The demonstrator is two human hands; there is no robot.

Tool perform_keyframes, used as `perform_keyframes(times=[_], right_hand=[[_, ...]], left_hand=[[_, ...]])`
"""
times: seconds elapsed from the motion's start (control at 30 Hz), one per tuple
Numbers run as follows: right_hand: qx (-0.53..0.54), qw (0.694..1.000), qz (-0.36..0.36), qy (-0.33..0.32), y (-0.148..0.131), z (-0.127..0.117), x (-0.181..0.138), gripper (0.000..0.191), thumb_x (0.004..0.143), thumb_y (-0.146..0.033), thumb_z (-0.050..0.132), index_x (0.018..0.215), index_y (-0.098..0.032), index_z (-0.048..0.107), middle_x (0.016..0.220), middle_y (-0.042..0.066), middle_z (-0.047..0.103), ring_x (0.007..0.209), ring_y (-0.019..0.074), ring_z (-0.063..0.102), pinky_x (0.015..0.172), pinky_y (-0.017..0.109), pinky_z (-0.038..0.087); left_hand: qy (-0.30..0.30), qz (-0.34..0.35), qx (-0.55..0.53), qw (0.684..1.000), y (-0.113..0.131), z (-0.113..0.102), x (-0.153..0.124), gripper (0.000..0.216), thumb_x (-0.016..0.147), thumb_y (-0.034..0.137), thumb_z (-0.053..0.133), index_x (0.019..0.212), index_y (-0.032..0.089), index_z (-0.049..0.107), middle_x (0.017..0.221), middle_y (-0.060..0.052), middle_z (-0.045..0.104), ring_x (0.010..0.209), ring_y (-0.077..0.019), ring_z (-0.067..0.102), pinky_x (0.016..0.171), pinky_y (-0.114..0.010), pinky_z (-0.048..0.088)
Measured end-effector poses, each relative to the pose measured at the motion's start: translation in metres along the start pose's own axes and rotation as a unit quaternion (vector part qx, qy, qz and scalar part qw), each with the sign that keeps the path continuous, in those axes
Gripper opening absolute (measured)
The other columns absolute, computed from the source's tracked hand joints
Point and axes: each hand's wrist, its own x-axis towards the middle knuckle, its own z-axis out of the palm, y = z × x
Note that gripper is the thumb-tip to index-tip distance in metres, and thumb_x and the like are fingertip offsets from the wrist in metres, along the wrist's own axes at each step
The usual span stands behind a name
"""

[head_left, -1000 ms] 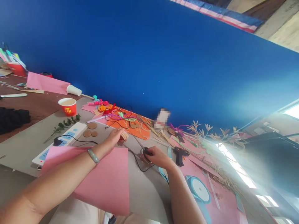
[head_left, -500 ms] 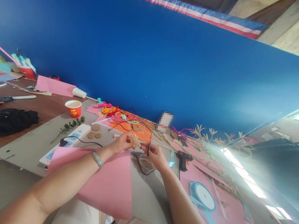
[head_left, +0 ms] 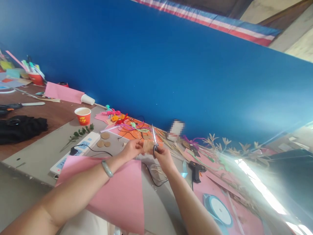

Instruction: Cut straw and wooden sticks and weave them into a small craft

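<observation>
My left hand (head_left: pixel 132 149) pinches a small tan bundle of straw-like strands (head_left: pixel 148 146) above the grey table (head_left: pixel 36 153). My right hand (head_left: pixel 164 156) grips a pair of small scissors (head_left: pixel 154 140), blades pointing up, right beside the bundle. Both hands meet over the edge of a pink paper sheet (head_left: pixel 117 192). A green bangle (head_left: pixel 107 168) sits on my left wrist.
A white power strip (head_left: pixel 80 147) with a black plug, cardboard discs (head_left: pixel 104 143), a green sprig (head_left: pixel 79 133) and a red paper cup (head_left: pixel 82 116) lie to the left. A black glue gun (head_left: pixel 196 169), a ribbon spool (head_left: pixel 218 209), orange paper (head_left: pixel 132 132) and dried stems lie right. A blue wall stands behind.
My right hand picked the scissors up from the table and raised them to the bundle. My left hand lifted the bundle and moved right to meet it.
</observation>
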Motion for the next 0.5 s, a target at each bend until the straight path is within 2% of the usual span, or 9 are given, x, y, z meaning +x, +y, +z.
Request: perform_keyframes(times=[0.13, 0.27, 0.37, 0.43, 0.5], right_hand=[[0.008, 1.000, 0.002, 0.017, 0.005, 0.003, 0.003, 0.017, 0.062, -0.028, 0.061, 0.052, -0.015, 0.056, 0.048, -0.005, 0.042, 0.048, 0.0071, 0.034, 0.047, 0.021, 0.028], [-0.004, 1.000, 0.000, 0.001, 0.010, 0.006, -0.004, 0.016, 0.064, -0.027, 0.058, 0.054, -0.015, 0.057, 0.047, -0.005, 0.043, 0.046, 0.0069, 0.034, 0.045, 0.020, 0.028], [-0.006, 1.000, 0.008, -0.001, 0.009, 0.007, -0.009, 0.021, 0.067, -0.032, 0.059, 0.056, -0.014, 0.059, 0.048, -0.004, 0.046, 0.046, 0.0070, 0.036, 0.045, 0.020, 0.029], [-0.003, 1.000, 0.025, 0.019, 0.007, 0.005, -0.009, 0.030, 0.070, -0.041, 0.059, 0.060, -0.013, 0.062, 0.052, -0.001, 0.053, 0.045, 0.0073, 0.039, 0.045, 0.020, 0.032], [-0.016, 0.998, 0.042, 0.049, 0.007, 0.001, -0.007, 0.040, 0.072, -0.051, 0.057, 0.065, -0.012, 0.064, 0.058, 0.002, 0.058, 0.045, 0.0075, 0.039, 0.045, 0.021, 0.032]], left_hand=[[0.005, 0.002, 0.007, 1.000, -0.002, -0.004, 0.004, 0.021, 0.068, 0.028, 0.069, 0.081, 0.013, 0.062, 0.062, -0.003, 0.065, 0.056, -0.0127, 0.060, 0.053, -0.021, 0.039], [-0.036, 0.032, -0.002, 0.999, 0.005, 0.000, -0.001, 0.023, 0.069, 0.032, 0.071, 0.080, 0.013, 0.065, 0.069, -0.003, 0.066, 0.063, -0.0132, 0.059, 0.059, -0.023, 0.042], [-0.065, 0.035, -0.013, 0.997, 0.011, -0.001, -0.004, 0.022, 0.070, 0.034, 0.071, 0.070, 0.013, 0.066, 0.067, -0.002, 0.063, 0.064, -0.0122, 0.056, 0.061, -0.023, 0.042], [-0.055, 0.023, -0.070, 0.996, 0.015, -0.005, -0.002, 0.025, 0.075, 0.036, 0.068, 0.066, 0.013, 0.064, 0.063, -0.002, 0.061, 0.060, -0.0110, 0.054, 0.060, -0.022, 0.041], [-0.011, 0.006, -0.170, 0.985, 0.020, -0.012, 0.001, 0.025, 0.077, 0.038, 0.065, 0.071, 0.014, 0.065, 0.064, -0.002, 0.061, 0.057, -0.0105, 0.053, 0.056, -0.022, 0.041]])
